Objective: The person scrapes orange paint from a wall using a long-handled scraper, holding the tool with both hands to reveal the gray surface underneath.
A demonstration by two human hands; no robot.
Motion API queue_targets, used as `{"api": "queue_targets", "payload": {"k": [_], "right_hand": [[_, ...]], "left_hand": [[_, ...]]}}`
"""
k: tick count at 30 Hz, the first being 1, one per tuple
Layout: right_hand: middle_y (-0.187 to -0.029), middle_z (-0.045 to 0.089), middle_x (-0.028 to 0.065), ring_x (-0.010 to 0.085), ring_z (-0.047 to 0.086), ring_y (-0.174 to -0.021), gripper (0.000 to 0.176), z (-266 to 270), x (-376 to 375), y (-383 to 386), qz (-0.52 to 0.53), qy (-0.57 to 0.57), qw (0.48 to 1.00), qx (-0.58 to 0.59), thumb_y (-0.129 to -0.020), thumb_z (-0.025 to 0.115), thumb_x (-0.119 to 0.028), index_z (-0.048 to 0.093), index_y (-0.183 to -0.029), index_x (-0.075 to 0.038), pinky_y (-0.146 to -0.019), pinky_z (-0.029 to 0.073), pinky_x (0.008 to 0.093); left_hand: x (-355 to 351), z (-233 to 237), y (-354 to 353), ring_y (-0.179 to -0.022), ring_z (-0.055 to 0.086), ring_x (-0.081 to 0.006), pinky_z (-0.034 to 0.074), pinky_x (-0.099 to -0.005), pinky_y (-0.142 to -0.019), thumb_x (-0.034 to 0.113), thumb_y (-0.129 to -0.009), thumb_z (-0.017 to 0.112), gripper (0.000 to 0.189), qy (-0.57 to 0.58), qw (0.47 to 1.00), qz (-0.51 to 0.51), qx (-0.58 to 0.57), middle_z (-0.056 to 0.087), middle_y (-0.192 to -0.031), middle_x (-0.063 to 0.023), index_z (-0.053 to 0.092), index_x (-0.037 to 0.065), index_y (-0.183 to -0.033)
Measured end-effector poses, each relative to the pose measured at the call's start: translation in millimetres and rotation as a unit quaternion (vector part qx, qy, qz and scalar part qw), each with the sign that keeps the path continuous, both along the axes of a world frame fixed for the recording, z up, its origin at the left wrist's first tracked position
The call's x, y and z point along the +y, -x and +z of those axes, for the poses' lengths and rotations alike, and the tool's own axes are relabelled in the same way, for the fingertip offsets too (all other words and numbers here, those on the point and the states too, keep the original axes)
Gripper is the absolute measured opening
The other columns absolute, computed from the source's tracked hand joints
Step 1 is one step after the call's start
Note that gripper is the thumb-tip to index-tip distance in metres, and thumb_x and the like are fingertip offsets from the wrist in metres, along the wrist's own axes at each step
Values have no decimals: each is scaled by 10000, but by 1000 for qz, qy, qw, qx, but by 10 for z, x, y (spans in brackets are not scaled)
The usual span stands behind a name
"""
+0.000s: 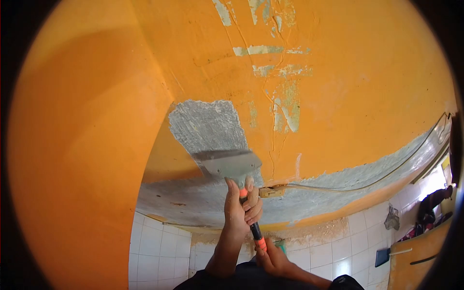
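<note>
Scraper (pixel 232 165) is up by the wall's (pixel 348 111) left edge, wide blade lying across the bottom end of a bare grey patch (pixel 208 123). Left hand (pixel 244 205) is wrapped snug round the neck, right hand (pixel 270 258) closed on the butt of the handle (pixel 256 231). Can't tell from where I'm standing if the edge is really biting. Imo: shallow angle so it lifts paint instead of gouging, push with the right, steer with the left, and mind that yellowish box (pixel 272 192) and cable (pixel 338 190) right beside the left fingers.
</note>
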State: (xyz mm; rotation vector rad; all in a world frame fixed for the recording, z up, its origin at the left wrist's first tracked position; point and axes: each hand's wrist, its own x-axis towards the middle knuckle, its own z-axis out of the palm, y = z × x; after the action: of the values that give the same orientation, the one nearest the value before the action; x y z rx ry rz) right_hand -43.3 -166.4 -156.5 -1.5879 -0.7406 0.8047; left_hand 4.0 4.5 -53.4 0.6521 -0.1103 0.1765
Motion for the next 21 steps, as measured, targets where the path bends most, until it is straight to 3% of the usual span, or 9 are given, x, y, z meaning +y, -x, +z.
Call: {"api": "queue_targets", "payload": {"k": [3,21], "right_hand": [[-672,598,81,187,621,-609,265,40,18,-57,-13,-21,999,-37,-992,404,-285,415,-1005,-20,-590,492,323],[-681,575,64,162,589,-595,292,160,-15,-66,1,-31,1000,-5,-994,417,-314,416,-1024,-24,-574,478,311]], "left_hand": [[-13,27,10,-331,209,-47,191,-207,-276,603,-956,263,493,5,1000,2,-5,268,-517,52,425,139,-908],[-35,153,19,-346,202,-45,182,-204,-290,592,-964,258,483,-8,1000,28,7,269,-522,54,433,145,-909]]}}
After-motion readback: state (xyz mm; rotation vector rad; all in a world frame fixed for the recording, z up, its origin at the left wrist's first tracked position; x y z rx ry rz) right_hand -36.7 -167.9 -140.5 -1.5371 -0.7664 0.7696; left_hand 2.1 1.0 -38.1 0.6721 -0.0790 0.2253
